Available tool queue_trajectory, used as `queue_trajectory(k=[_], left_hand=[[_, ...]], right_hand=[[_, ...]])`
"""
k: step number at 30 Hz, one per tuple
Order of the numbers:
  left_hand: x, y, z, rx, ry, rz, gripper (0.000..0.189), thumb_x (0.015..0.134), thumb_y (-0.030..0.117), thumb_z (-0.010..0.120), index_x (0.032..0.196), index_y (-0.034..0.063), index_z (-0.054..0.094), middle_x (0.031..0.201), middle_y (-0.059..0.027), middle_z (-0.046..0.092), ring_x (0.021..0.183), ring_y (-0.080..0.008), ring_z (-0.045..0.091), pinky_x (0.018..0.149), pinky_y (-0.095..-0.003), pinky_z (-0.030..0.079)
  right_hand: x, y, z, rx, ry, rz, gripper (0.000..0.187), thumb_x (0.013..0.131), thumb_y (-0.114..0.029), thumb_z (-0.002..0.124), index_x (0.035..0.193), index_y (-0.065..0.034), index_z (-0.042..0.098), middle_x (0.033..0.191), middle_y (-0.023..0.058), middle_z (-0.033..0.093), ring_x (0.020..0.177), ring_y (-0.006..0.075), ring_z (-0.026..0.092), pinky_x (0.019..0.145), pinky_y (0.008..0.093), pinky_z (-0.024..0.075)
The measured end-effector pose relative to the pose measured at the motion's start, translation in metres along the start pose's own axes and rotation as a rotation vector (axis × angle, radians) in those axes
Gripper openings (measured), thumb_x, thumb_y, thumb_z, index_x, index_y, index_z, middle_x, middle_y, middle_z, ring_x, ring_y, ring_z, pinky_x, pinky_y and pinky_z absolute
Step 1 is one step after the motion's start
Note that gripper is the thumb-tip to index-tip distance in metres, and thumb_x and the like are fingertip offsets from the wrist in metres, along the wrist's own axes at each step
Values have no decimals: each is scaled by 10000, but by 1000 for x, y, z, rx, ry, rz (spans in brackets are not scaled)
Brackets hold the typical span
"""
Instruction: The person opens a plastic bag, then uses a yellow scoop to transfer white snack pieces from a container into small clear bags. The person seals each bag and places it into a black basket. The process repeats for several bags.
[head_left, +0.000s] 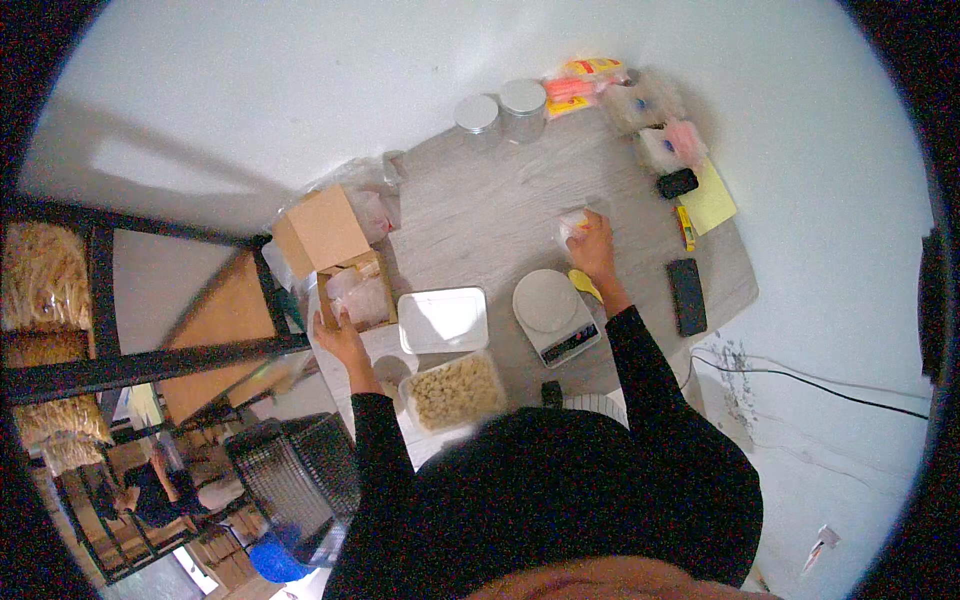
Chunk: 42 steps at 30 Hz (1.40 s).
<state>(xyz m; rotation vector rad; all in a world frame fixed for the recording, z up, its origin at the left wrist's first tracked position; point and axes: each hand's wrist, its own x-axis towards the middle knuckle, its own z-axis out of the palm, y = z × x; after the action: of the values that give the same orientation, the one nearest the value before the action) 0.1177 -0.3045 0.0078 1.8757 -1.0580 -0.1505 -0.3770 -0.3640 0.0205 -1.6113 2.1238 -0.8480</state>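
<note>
My left hand (342, 339) is at the near left side of an open cardboard box (330, 229) that holds clear plastic packets (358, 291); whether it grips the box is hard to tell. My right hand (594, 244) has its fingers on a small clear packet (571, 226) above the table. Just below that hand lie a yellow spoon (583, 283) and a digital kitchen scale (553, 315) with a bare round platform. Left of the scale is a white rectangular lid (443, 320), and nearer me a plastic tub of beige chunks (456, 393).
Two lidded jars (523, 111) stand at the table's far edge beside packaged goods (574, 88). Along the right lie a yellow cutter (685, 228), a black phone-like object (687, 297) and yellow paper (708, 199). A black shelf frame (157, 367) stands left; another person (161, 487) is beyond.
</note>
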Motion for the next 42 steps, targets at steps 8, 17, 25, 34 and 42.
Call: queue_trajectory(k=[8, 17, 25, 34, 42], left_hand=[[-83, 125, 22, -432, -716, -263, 444, 926, 267, 588, 1301, 48, 500, 1286, -125, 524, 1187, -263, 504, 1007, -368, 401], [-124, 206, -2, -1094, -974, -677, 692, 927, 558, 478, 1418, 116, 275, 1389, -78, 412, 1237, -261, 468, 992, -443, 433], [-148, 214, -40, -810, -673, -566, 586, 911, 417, 605, 1287, 48, 348, 1117, -105, 544, 962, -184, 568, 796, -365, 503], [-181, 212, -69, -877, -671, -582, 499, 922, 423, 584, 1228, 73, 400, 1100, -107, 539, 955, -201, 569, 768, -379, 514], [-198, 210, -84, -875, -604, -604, 460, 922, 413, 591, 1213, 101, 420, 1104, -94, 540, 970, -214, 568, 773, -409, 528]], right_hand=[[-15, -74, -6, 1179, -804, 217, 376, 935, -140, 545, 1292, -44, 475, 1231, 77, 547, 1107, 175, 538, 945, 321, 445], [-70, -162, -27, 1005, -894, -212, 415, 911, -126, 563, 1309, -57, 469, 1270, 98, 539, 1190, 221, 512, 990, 356, 417], [-113, -178, -73, 500, -395, -734, 238, 748, -74, 735, 972, -77, 657, 1163, 108, 550, 1129, 268, 510, 974, 376, 394], [-148, -166, -95, 418, -423, -722, 181, 733, -75, 733, 902, -67, 668, 1134, 95, 570, 1104, 275, 525, 975, 382, 396], [-161, -165, -100, 451, -517, -630, 160, 750, -48, 722, 906, -55, 690, 1162, 101, 589, 1109, 259, 539, 950, 362, 416]])
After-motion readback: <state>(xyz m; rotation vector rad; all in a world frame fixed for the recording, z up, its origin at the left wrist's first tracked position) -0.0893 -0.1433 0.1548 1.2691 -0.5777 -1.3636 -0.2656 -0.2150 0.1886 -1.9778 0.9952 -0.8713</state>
